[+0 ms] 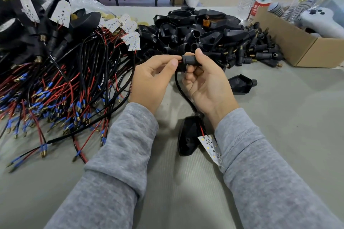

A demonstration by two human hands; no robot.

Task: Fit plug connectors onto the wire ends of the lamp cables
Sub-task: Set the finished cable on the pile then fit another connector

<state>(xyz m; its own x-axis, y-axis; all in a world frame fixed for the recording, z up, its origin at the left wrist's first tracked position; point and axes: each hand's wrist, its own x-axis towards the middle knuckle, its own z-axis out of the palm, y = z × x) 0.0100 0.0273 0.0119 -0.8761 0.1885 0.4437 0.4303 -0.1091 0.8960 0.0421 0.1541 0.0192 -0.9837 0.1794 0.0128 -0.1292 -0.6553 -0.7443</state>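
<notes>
Black plug connector (191,60) pinched by right hand (206,82); left hand (152,78) pinches its wire; bare table (279,109) rightward.

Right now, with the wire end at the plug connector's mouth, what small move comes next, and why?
Probably push the red wire end further into the black plug connector. The left hand pinches the wire right at the connector's opening, the right hand grips the connector, and a bit of red wire shows outside it, so it looks not fully seated.

place: assembly workshop | evidence: heaped wired cables (61,87), black housings pile (195,29), parts carton (297,46)
</notes>
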